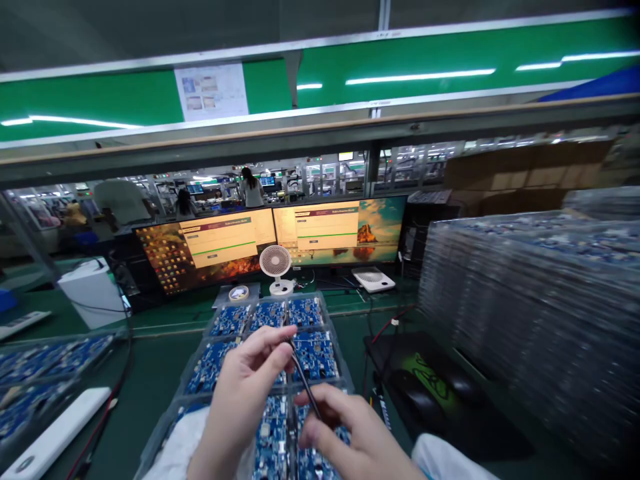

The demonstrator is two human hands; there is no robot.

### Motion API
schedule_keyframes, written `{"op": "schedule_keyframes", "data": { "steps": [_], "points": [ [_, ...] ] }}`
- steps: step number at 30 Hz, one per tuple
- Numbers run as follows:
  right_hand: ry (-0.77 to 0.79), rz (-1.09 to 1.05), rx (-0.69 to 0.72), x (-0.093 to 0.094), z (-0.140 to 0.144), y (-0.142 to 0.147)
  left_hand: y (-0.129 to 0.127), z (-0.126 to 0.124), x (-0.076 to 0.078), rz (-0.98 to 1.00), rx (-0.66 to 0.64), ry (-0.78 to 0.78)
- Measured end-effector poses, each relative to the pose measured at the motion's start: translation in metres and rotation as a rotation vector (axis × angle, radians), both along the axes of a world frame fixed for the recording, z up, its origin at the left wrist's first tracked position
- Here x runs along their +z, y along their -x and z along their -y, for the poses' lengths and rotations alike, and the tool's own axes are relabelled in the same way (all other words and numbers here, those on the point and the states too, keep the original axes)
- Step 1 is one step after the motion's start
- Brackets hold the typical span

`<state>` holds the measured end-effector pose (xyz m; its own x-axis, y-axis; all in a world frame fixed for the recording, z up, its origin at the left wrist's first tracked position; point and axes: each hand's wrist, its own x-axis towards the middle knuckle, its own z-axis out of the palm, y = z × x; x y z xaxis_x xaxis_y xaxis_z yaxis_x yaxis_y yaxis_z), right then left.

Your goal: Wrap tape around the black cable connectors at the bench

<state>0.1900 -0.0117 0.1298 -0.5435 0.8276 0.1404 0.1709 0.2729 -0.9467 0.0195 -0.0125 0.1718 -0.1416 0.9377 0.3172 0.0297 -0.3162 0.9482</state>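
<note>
A thin dark stick-like tool [304,380], its exact kind unclear, slants between my two hands. My left hand [250,373] pinches its upper end between thumb and fingers. My right hand [345,430] is closed around the lower end. Both hands hover over a clear plastic tray [197,353] divided into compartments. Blue circuit boards [315,353] fill those compartments; my hands and sleeves hide part of the nearest ones.
Two monitors [215,250] stand behind a small white fan [275,261]. At right rises a tall stack of board trays [480,293], beside a mouse pad [480,427] with two dark mice [417,400]. Another board tray [60,360] and a white bar-shaped device [60,433] lie left.
</note>
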Motion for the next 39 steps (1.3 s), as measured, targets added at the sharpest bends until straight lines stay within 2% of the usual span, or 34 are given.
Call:
{"op": "schedule_keyframes", "data": {
  "steps": [2, 5, 13, 17, 21, 25, 30, 35, 39],
  "points": [
    [-0.092, -0.034, -0.029, 0.014, -0.003, -0.001, -0.003, 0.002, 0.004, -0.027, -0.025, -0.014],
    [-0.173, -0.079, -0.023, 0.026, -0.01, 0.003, -0.004, 0.005, 0.007, 0.073, -0.045, 0.045],
    [0.084, -0.266, 0.109, 0.009, -0.018, 0.013, -0.008, 0.001, 0.002, 0.386, -0.098, 0.15],
    [0.132, -0.279, 0.114, 0.009, -0.021, 0.013, -0.014, -0.001, 0.002, 0.473, -0.072, 0.173],
    [0.179, -0.323, 0.137, 0.01, -0.026, 0.016, -0.014, -0.004, 0.004, 0.416, 0.036, 0.142],
    [0.222, -0.419, 0.134, 0.009, -0.032, 0.021, -0.008, -0.009, 0.003, 0.28, 0.065, 0.088],
    [0.185, -0.431, 0.037, 0.007, -0.04, 0.023, -0.011, -0.015, -0.005, 0.164, 0.181, 0.019],
    [0.12, -0.434, -0.064, 0.005, -0.046, 0.021, -0.023, -0.022, -0.015, 0.271, 0.241, 0.084],
    [0.178, -0.48, -0.067, 0.003, -0.052, 0.019, -0.032, -0.025, -0.016, 0.361, 0.199, 0.103]
  ]
}}
